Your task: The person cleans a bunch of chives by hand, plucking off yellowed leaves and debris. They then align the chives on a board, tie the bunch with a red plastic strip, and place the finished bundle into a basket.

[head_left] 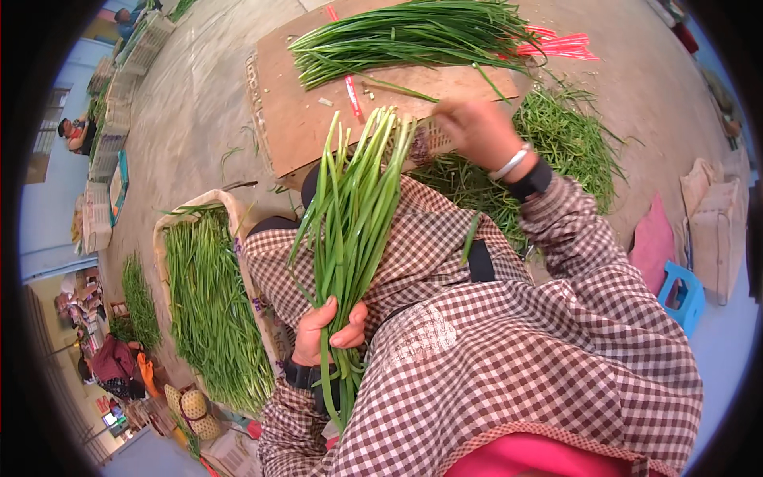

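My left hand (pixel 330 330) is closed round a bunch of garlic chives (pixel 358 191), gripping it by the leafy lower part. The pale cut stem ends point up and away from me, over my lap. To the right of those ends, my right hand (pixel 481 135) is raised and slightly blurred, its fingers curled in. Whether it pinches anything is hard to make out. A thin stalk (pixel 401 89) reaches toward its fingertips. Beyond lies a larger pile of chives (pixel 405 36) on a brown board (pixel 294 119).
Red-pink ties (pixel 560 44) lie at the board's right. Loose leaves (pixel 568 135) are heaped on the floor beside it. At my left stands a long basket (pixel 237 208) full of chives. A blue stool (pixel 680 296) is at the right. A person (pixel 77 133) sits far left by crates.
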{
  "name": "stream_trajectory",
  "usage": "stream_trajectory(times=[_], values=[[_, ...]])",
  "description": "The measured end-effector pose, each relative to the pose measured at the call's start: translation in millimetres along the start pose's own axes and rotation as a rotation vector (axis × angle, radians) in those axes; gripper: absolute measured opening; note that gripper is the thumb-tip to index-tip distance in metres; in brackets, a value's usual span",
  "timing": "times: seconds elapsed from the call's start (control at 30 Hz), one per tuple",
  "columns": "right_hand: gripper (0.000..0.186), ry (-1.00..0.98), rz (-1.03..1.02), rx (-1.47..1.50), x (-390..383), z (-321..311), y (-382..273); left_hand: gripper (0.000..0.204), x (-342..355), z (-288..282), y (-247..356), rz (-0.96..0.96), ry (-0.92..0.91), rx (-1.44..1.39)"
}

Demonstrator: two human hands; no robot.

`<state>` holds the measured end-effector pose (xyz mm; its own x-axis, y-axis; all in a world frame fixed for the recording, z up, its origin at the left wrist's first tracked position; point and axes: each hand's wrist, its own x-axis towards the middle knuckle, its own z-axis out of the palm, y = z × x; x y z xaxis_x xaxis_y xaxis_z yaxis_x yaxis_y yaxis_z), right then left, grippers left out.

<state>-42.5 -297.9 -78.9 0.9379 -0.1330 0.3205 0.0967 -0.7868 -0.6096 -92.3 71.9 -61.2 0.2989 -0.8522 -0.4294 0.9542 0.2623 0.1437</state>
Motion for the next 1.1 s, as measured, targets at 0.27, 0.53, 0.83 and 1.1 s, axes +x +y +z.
stream_trajectory(times=[0.27, 0.53, 0.83, 1.1], values=[[0.028, -0.272, 0.352, -0.566, -77, -73, 115, 0.035, -4, 0, 2, 0.074, 0.047, 0.095], [0.062, -0.317, 0.750, 1.187, -67, 3, 20, 0.034, 2, 37, 7, 0.179, 0.253, 0.646], [0.079, -0.186, 0.394, 2.051, -13, 58, -27, 0.068, 0, 71, 11, 0.511, 0.346, 2.167], [0.066, -0.168, 0.385, 2.268, -23, 48, -21, 0.069, 10, 66, 17, 0.505, 0.312, 2.218]])
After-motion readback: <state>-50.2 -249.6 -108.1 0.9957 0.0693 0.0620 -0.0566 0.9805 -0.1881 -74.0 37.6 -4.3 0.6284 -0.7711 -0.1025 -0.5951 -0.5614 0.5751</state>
